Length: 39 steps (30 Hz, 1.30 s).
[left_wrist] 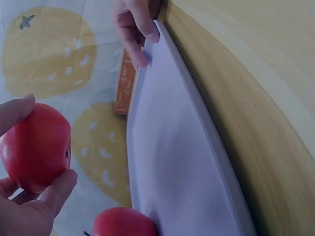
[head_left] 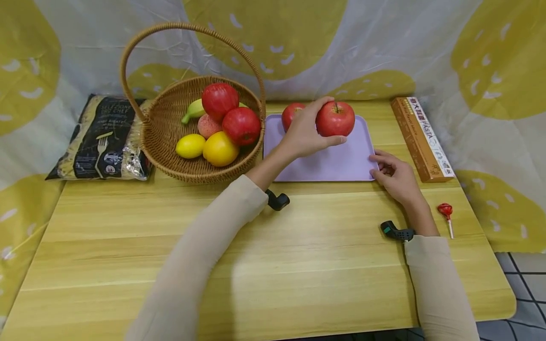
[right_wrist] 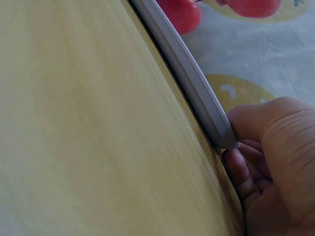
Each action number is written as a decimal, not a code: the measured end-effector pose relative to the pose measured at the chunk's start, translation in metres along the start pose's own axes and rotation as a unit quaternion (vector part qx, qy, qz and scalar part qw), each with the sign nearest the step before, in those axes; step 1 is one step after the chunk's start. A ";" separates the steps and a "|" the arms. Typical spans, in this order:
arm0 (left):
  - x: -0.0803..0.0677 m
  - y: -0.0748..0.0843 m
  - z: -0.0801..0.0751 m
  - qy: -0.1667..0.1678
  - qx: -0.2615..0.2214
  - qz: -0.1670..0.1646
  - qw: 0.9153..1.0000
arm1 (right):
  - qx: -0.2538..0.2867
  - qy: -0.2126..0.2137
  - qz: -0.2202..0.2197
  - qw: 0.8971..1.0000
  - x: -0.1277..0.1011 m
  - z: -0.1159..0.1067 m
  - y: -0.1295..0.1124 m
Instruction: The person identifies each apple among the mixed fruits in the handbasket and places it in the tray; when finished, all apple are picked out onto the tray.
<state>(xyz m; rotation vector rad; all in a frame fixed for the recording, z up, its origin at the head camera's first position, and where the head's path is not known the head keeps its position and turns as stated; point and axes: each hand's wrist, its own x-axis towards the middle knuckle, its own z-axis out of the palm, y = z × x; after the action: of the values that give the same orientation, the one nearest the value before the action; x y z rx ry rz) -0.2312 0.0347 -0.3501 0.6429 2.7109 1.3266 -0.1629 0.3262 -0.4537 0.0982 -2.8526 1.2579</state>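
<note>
Apple point(head_left: 335, 119): we grip it in our left hand point(head_left: 304, 135) above the lilac tray point(head_left: 337, 163), a second apple point(head_left: 290, 115) at nine o'clock. Right hand point(head_left: 394, 177) pinches the tray's corner. Risk: a careless release could send it rolling off the tray.

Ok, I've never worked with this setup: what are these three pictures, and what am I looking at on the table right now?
No machine here: a person works with two bare hands and wears three cameras. The wide picture comes from the head; the other two come from each wrist, looking along that hand.

The left hand has its grip on a red apple, held above a lilac tray. A second apple sits at the tray's far edge. The right hand holds the tray's near right corner; the right wrist view shows fingers curled under its rim.

On the wooden table there is also a wicker basket of fruit, a dark bag of pasta, a long pasta box and a red lollipop.
</note>
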 end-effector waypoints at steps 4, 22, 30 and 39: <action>0.012 -0.004 0.012 -0.014 0.001 -0.021 1.000 | -0.001 -0.002 0.003 1.000 -0.001 0.000 -0.002; 0.043 -0.035 0.069 0.058 -0.068 -0.109 0.990 | 0.018 -0.002 -0.006 1.000 -0.001 -0.001 -0.004; 0.045 -0.049 0.080 0.085 -0.072 -0.111 0.988 | 0.018 -0.008 -0.002 1.000 0.001 0.000 -0.002; 0.043 -0.048 0.080 0.052 -0.050 -0.113 0.991 | 0.012 -0.006 -0.002 1.000 0.000 0.000 -0.004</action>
<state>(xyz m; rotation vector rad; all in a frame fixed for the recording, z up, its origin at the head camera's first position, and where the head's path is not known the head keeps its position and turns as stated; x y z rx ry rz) -0.2685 0.0849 -0.4316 0.2563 2.6761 1.4619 -0.1625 0.3240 -0.4506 0.1121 -2.8456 1.2950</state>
